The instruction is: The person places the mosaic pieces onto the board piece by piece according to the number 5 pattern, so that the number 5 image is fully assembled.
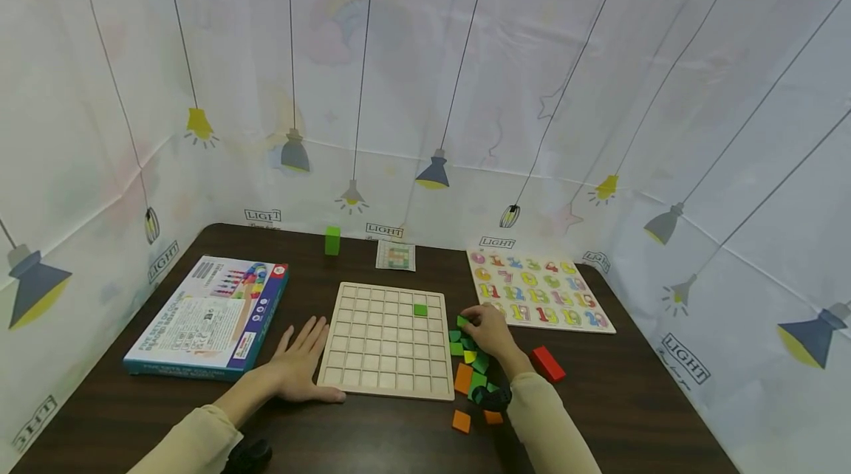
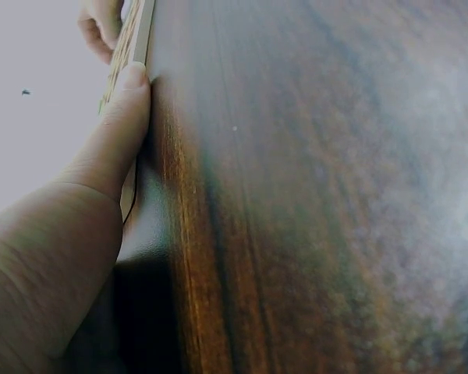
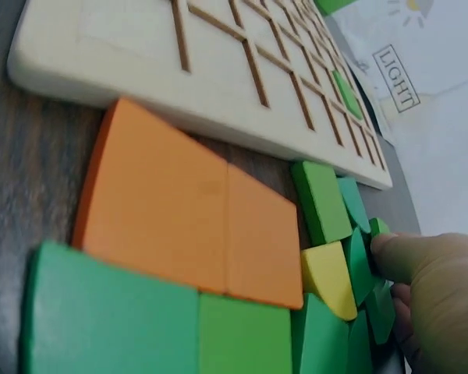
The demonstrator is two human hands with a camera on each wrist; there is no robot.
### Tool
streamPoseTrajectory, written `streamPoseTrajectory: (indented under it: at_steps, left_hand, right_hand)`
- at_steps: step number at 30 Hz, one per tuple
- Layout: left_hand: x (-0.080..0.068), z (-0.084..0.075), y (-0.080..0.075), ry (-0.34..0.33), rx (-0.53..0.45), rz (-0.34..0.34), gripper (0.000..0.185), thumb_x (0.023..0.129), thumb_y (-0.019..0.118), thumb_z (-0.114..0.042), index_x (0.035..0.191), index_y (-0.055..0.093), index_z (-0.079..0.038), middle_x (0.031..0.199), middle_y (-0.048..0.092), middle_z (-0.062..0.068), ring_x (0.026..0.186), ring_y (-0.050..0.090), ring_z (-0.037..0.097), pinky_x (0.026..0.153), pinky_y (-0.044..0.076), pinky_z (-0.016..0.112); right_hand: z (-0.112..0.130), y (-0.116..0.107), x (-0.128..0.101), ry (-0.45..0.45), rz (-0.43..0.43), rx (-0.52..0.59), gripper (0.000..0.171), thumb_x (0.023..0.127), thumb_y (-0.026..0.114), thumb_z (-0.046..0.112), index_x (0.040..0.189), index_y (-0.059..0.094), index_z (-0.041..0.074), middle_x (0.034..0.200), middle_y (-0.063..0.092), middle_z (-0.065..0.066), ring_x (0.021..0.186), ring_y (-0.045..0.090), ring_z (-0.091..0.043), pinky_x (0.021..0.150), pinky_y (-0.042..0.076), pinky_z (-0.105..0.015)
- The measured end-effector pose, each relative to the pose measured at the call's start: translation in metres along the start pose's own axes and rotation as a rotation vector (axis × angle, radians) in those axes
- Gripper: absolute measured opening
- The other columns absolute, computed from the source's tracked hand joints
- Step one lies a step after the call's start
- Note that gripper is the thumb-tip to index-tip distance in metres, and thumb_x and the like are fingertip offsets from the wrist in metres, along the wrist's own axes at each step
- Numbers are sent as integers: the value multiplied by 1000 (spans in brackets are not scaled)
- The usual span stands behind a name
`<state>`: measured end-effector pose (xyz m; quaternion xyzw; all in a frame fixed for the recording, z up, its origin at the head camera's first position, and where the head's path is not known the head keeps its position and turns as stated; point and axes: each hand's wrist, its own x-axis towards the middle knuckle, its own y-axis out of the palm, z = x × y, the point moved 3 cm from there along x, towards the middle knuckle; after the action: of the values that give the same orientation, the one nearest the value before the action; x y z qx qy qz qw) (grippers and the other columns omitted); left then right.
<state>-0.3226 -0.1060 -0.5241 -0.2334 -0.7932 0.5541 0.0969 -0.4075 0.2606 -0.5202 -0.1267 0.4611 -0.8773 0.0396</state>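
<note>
We see two bare hands — the left hand (image 1: pixel 302 365) and the right hand (image 1: pixel 488 331) — with no rings or gloves on them. Both arms wear long sleeves (image 1: pixel 189 443) of a pale cream-beige fabric, soft and slightly creased, ending at the wrists. At each wrist sits a small black device (image 1: pixel 247 454) — rounded, dark, strapped close against the cuff.
</note>
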Motion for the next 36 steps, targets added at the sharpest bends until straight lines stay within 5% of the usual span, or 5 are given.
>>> streamPoseTrajectory:
  at_steps: [7,21,29,36]
  left_hand:
    - [6,10,11,-26,-7,-2,127,66,54,-83,151,8,-1,157,-1,16,142,-5,31,108,-6,58]
    - [9,15,17,-32,3,-22,131,61,48,-89,152,8,-4,157,-2,12,143,-6,28,108,-9,55]
    - [10,17,19,-37,17,-16,132,60,44,-92,152,5,-5,157,-4,11,143,-8,26,108,-9,54]
    - [13,22,25,-22,26,-53,132,60,43,-93,152,7,-6,158,-3,10,143,-7,26,108,-8,55]
  right_hand:
    - [2,0,4,40,-29,26,16,89,65,8,104,69,7,104,57,-11,84,54,-22,70,48,-39]
    - [28,14,19,-78,-160,101,24,85,71,8,108,67,3,100,63,-10,86,60,-21,74,52,-37]
    - [45,28,29,-57,-109,153,26,87,69,12,111,67,5,104,62,-8,91,58,-21,78,50,-37]
    - [59,41,34,-154,-99,172,24,87,68,7,110,65,2,105,62,-10,94,59,-24,78,51,-36]
